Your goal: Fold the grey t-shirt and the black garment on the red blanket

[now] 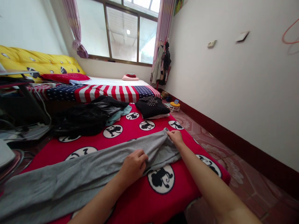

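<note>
A long grey knit garment (93, 169), which looks like a pair of trousers folded lengthwise, stretches across the red blanket (130, 205) from the lower left to the right. My right hand (175, 137) pinches its upper corner at the right end, and the cloth puckers between there and my other hand. Curled fingers of my left hand (134, 165) grip the fabric near the middle right. The garment's left end runs out of view at the frame's edge.
Beyond the garment lie a heap of dark clothes (86, 116) and a folded black stack (153, 107). A bed with a striped and starred cover (105, 93) stands under the window. On the tiled floor at right is a small yellow stool (175, 105).
</note>
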The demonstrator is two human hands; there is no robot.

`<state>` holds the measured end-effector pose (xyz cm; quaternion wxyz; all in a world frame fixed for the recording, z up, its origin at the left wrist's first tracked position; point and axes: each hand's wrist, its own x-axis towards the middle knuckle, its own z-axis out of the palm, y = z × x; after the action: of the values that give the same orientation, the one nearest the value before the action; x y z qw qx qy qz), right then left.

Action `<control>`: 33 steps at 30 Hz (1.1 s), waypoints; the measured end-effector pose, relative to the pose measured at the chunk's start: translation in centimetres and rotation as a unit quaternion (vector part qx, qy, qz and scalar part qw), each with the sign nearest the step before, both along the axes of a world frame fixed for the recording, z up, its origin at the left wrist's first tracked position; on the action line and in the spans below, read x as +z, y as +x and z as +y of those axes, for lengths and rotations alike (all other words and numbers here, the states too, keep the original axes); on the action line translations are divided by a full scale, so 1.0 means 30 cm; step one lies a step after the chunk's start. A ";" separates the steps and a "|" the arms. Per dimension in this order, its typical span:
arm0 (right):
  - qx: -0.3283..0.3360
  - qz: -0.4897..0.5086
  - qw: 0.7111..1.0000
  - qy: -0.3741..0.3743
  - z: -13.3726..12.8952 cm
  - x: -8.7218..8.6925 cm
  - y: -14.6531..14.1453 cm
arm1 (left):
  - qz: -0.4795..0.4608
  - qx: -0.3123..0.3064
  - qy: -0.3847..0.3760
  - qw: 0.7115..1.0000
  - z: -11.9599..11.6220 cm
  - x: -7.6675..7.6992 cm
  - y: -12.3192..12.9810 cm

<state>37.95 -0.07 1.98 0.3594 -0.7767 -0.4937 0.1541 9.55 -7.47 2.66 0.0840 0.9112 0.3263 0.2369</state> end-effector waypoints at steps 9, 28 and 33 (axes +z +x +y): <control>-0.020 -0.069 0.997 -0.002 -0.037 0.015 -0.020 | 0.000 0.005 -0.073 0.997 -0.029 0.050 -0.024; -0.015 -0.200 0.979 -0.038 0.052 0.066 -0.007 | 0.018 0.047 -0.097 0.994 0.086 -0.024 -0.023; -0.004 -0.219 0.975 0.045 -0.004 0.091 -0.094 | 0.035 0.045 -0.093 0.994 0.065 -0.031 -0.014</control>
<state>35.12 -0.19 4.71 0.2782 -0.7763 -0.5641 -0.0433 9.13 -5.52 1.72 0.1464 0.8915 0.3905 0.1766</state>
